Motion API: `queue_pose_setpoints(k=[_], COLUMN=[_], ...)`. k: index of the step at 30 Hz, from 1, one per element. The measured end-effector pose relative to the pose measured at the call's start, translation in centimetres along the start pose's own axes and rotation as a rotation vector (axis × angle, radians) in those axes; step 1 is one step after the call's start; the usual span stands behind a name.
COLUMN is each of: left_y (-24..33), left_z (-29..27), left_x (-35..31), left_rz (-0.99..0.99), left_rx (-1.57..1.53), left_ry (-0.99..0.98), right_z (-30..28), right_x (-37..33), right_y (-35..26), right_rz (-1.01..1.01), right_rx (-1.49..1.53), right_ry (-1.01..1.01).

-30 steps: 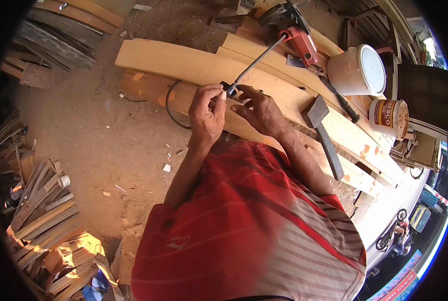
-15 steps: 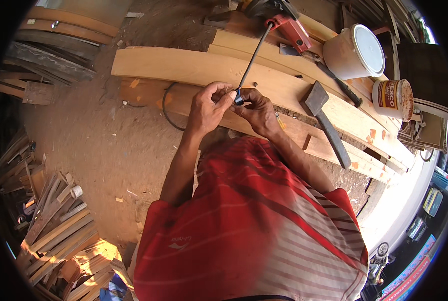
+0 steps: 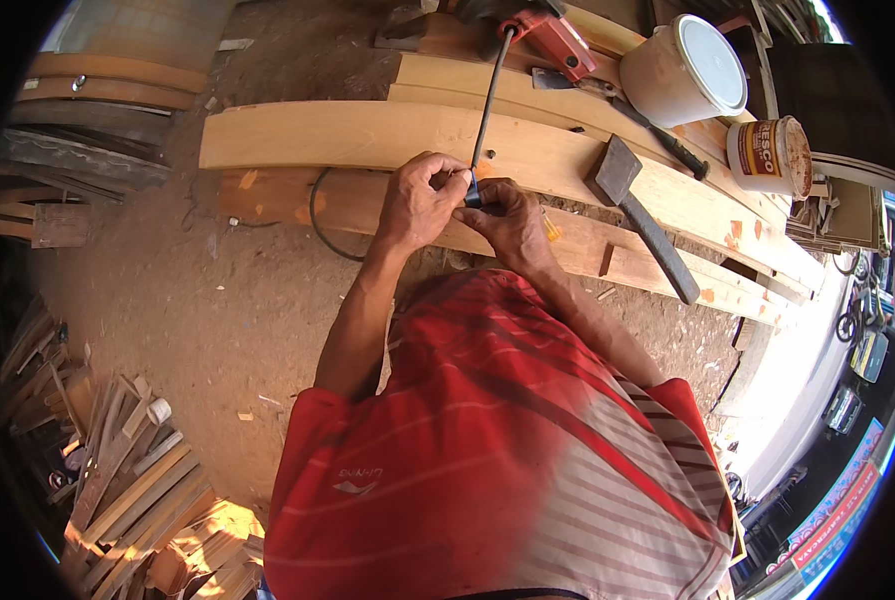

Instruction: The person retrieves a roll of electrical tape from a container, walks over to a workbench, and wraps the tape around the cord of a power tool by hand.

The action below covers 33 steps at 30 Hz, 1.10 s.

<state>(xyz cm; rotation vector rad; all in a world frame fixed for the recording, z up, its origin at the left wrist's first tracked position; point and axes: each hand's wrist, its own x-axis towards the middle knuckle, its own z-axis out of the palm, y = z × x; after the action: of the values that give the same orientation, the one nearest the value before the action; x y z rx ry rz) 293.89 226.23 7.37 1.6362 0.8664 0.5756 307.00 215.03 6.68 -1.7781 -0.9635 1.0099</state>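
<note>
Between both hands, cable [image 3: 489, 100] runs away, upward.

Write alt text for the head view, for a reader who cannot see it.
Both hands, left hand and right hand, pinch the near end of a thin dark rod over pale wooden planks. A hatchet, a white bucket and a small can lie to the right.

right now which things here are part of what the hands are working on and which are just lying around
In use:
- left hand
- right hand
- black cable end, pinched between both hands
- red power tool that the cable runs to

Lying about:
- hatchet
- white bucket
- tin can
- wood scraps
</note>
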Motion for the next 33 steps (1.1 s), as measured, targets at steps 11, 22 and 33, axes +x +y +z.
queue_pose_setpoints(k=[11,22,33], left_y=[-3.2,-1.2,-2.2], left_z=[0.5,-1.2,-0.6], left_x=[-0.2,-0.4,-0.7], left_rz=[-0.089,-0.24,-0.345], left_rx=[-0.215,-0.291,-0.672], left_ry=[0.126,-0.147,-0.172], right_z=[0.9,0.0,-1.5], right_x=[-2.9,-2.3,-2.8], right_y=[-1.1,-1.5,-1.6], right_rz=[-0.241,-0.301,-0.32], right_rx=[-0.132,-0.123,-0.223], right_ry=[0.053,-0.001,-0.054])
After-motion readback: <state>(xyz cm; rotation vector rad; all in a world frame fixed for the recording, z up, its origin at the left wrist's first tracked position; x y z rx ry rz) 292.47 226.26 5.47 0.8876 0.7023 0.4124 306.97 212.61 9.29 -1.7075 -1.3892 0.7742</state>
